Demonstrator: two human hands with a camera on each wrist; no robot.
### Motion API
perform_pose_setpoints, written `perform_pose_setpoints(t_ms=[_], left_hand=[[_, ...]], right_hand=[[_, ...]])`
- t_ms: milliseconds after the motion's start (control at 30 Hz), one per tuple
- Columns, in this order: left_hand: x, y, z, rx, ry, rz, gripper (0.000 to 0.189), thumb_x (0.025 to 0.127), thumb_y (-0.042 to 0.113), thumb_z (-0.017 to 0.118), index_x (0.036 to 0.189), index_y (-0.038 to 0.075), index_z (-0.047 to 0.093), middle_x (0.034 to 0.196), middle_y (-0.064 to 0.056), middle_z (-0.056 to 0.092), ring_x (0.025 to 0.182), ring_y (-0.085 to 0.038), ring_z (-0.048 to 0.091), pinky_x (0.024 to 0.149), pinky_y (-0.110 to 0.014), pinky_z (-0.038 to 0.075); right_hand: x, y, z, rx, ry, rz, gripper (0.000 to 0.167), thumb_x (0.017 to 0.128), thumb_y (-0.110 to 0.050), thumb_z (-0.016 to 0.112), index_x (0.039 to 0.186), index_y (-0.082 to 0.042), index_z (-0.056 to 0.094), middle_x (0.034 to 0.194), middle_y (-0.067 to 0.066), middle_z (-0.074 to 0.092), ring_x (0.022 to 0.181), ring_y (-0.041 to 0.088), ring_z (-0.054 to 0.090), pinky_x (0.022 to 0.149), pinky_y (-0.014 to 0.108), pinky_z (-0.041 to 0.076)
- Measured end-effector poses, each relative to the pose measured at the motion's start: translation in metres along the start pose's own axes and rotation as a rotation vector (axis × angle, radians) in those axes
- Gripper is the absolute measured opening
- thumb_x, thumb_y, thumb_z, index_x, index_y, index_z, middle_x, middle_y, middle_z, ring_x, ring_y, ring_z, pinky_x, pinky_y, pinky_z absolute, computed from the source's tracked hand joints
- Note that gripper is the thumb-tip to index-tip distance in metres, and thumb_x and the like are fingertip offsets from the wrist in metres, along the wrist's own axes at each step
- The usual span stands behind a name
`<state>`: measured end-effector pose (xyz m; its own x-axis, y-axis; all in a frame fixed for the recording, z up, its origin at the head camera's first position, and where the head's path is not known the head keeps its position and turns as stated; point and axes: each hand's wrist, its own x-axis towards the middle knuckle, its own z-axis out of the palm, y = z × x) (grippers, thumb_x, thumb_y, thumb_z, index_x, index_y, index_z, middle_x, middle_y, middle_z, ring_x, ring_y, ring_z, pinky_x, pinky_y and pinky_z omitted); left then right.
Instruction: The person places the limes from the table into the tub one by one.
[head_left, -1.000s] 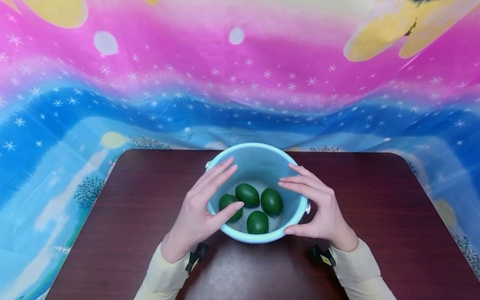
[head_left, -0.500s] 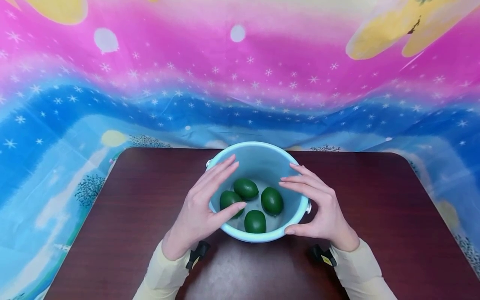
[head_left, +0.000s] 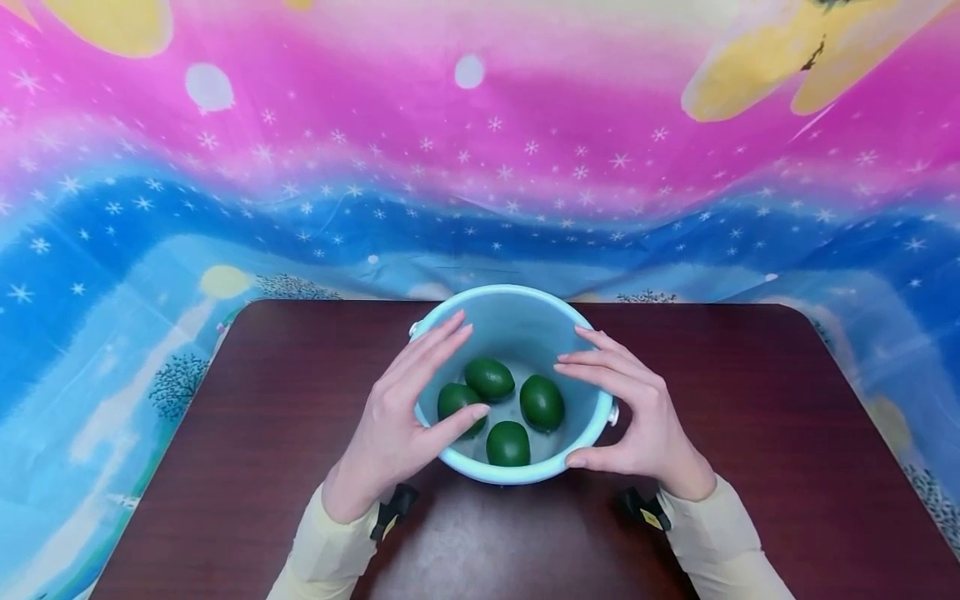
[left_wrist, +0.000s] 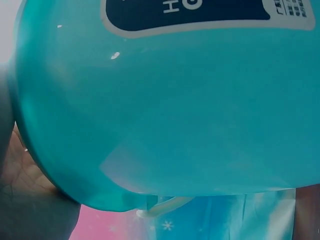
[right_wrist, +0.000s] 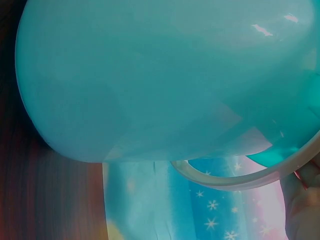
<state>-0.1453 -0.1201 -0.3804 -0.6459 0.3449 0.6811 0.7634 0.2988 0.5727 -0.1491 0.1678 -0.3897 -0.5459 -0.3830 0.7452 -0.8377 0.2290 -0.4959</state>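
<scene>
In the head view, a light blue plastic bucket (head_left: 502, 475) stands on the table with its mouth turned up towards me. Several dark green, smooth, egg-shaped fruits like avocados (head_left: 542, 402) lie on its floor. My left hand (head_left: 401, 417) holds the rim from the left, fingers reaching over it and thumb across the front edge. Opposite, my right hand (head_left: 637, 400) grips the right side of the rim, fingers over the inside and thumb at the front edge. The left wrist view is filled by the bucket's wall (left_wrist: 175, 110) with a dark label (left_wrist: 190, 12).
A dark red-brown table (head_left: 285, 375) carries the bucket. The bucket's white handle (right_wrist: 240, 182) curves on the far side in the right wrist view. Behind the table hangs a pink and blue printed cloth (head_left: 420, 192) with snowflakes.
Inside the bucket, the fruit at the back and the one at the front have shifted slightly leftwards. Both hands keep their places on the rim.
</scene>
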Motion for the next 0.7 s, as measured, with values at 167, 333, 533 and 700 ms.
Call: perform_pose_setpoints(t_ms=[167, 333, 533, 700], left_hand=[[-0.001, -0.005, -0.010, 0.046, 0.028, -0.005, 0.071, 0.095, 0.051, 0.068, 0.148, 0.005, 0.053, 0.153, -0.013, 0.047, 0.142, -0.032, 0.042, 0.112, -0.047, 0.038], [-0.002, -0.010, -0.023, 0.096, 0.111, -0.031, 0.071, 0.096, 0.054, 0.065, 0.146, 0.004, 0.055, 0.152, -0.012, 0.049, 0.141, -0.033, 0.042, 0.113, -0.045, 0.037], [-0.004, -0.014, -0.030, 0.125, 0.138, -0.046, 0.071, 0.097, 0.054, 0.064, 0.146, 0.003, 0.055, 0.152, -0.012, 0.050, 0.141, -0.031, 0.043, 0.114, -0.046, 0.035], [-0.003, -0.016, -0.033, 0.135, 0.151, -0.036, 0.069, 0.098, 0.051, 0.064, 0.147, 0.003, 0.054, 0.152, -0.011, 0.049, 0.141, -0.032, 0.043, 0.115, -0.046, 0.034]], right_hand=[[0.001, -0.002, 0.000, 0.011, -0.001, 0.017, 0.078, 0.080, -0.061, 0.080, 0.120, 0.006, 0.071, 0.118, 0.021, 0.068, 0.131, 0.053, 0.045, 0.111, 0.035, 0.040], [0.003, -0.005, 0.001, 0.020, -0.019, 0.054, 0.083, 0.079, -0.061, 0.080, 0.126, 0.007, 0.068, 0.126, 0.024, 0.065, 0.134, 0.055, 0.040, 0.106, 0.028, 0.044], [-0.005, 0.005, -0.001, -0.014, -0.015, 0.077, 0.096, 0.084, -0.068, 0.070, 0.140, 0.008, 0.055, 0.145, 0.028, 0.051, 0.141, 0.053, 0.033, 0.115, 0.034, 0.034], [-0.012, 0.022, -0.006, -0.075, 0.072, 0.080, 0.089, 0.096, -0.068, 0.052, 0.143, 0.008, 0.053, 0.147, 0.028, 0.048, 0.141, 0.049, 0.035, 0.118, 0.041, 0.030]])
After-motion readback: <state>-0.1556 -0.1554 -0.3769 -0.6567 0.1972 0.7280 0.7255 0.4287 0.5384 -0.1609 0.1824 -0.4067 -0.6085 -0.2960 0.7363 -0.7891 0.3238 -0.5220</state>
